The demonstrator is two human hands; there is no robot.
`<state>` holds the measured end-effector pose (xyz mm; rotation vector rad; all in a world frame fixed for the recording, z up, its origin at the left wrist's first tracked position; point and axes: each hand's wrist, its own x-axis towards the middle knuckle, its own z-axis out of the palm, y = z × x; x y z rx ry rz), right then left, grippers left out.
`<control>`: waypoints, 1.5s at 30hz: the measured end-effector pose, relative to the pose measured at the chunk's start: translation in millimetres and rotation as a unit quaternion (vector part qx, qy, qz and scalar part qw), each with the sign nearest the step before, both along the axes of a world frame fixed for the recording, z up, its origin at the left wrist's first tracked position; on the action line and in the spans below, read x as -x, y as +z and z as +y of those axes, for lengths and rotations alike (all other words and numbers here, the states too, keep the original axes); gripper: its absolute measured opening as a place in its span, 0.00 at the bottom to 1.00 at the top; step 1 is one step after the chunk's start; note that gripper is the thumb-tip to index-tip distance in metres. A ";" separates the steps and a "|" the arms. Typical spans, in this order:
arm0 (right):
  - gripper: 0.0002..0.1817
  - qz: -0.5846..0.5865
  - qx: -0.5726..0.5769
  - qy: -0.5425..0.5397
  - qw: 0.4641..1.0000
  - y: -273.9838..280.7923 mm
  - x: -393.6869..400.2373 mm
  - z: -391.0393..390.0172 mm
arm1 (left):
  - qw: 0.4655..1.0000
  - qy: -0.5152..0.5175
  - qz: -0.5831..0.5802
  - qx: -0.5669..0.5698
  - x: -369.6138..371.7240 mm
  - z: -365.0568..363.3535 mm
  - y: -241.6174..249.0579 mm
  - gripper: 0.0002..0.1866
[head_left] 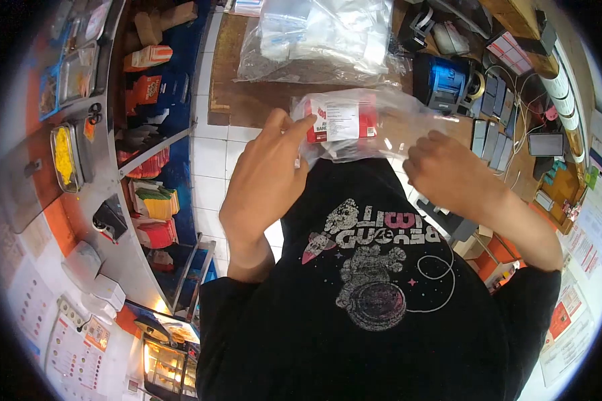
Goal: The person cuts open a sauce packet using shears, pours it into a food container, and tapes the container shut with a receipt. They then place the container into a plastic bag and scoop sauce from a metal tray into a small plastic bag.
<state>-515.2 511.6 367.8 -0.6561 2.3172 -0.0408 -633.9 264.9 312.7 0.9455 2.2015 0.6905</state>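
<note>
Both my hands hold a clear plastic bag (pixel 408 120) in front of my chest. Inside it lies a red packet with a white printed label (pixel 341 119). My left hand (pixel 267 180) grips the bag's left end, thumb and fingers pinching beside the red packet. My right hand (pixel 448 170) holds the bag's right side from below, fingers curled on the plastic. My black printed T-shirt fills the lower part of the view.
A wooden counter (pixel 247 100) lies ahead with a pile of clear plastic bags (pixel 321 33). A blue tape dispenser (pixel 445 81) and several phones (pixel 491 137) sit at the right. Shelves with orange and red packaging (pixel 154 207) stand at the left, beside a tray of yellow food (pixel 65 157).
</note>
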 end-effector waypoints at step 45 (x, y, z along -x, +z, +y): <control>0.10 0.250 0.255 -0.587 0.727 -177.1 -37.3 243.7 | 0.849 0.458 -0.165 -0.207 -98.1 75.7 -244.9 0.29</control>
